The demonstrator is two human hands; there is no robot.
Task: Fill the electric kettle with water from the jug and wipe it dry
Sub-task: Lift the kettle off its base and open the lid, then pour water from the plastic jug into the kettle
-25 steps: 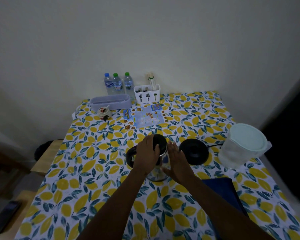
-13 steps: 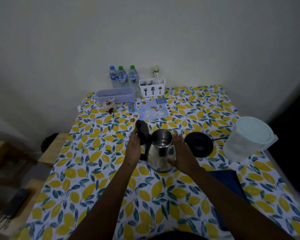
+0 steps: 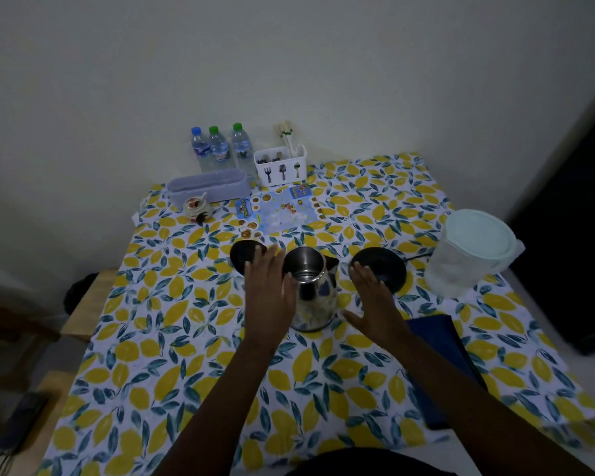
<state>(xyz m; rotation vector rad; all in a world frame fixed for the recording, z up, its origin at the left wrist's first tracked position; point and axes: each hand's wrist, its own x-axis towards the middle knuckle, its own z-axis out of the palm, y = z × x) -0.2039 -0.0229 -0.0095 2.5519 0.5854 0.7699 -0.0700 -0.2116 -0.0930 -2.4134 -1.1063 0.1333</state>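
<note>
A steel electric kettle (image 3: 312,294) stands in the middle of the table with its black lid (image 3: 244,255) swung open to the left. My left hand (image 3: 268,286) is flat with spread fingers just left of the kettle, over the handle side. On the kettle's right, a little apart from it, my right hand (image 3: 375,302) is open and holds nothing. The kettle's black round base (image 3: 380,267) lies to the right with its cord. A clear plastic jug (image 3: 468,252) with a pale lid stands at the far right. A dark blue cloth (image 3: 443,362) lies by my right forearm.
Along the back wall stand three water bottles (image 3: 219,147), a white cutlery holder (image 3: 281,165), a lilac box (image 3: 208,188) and a small ceramic pot (image 3: 196,209). A sticker sheet (image 3: 279,213) lies behind the kettle. Wooden stools (image 3: 86,304) sit left of the table.
The kettle lid has swung open to the left. My right hand has come off the kettle's side, and my left hand has flattened out beside it.
</note>
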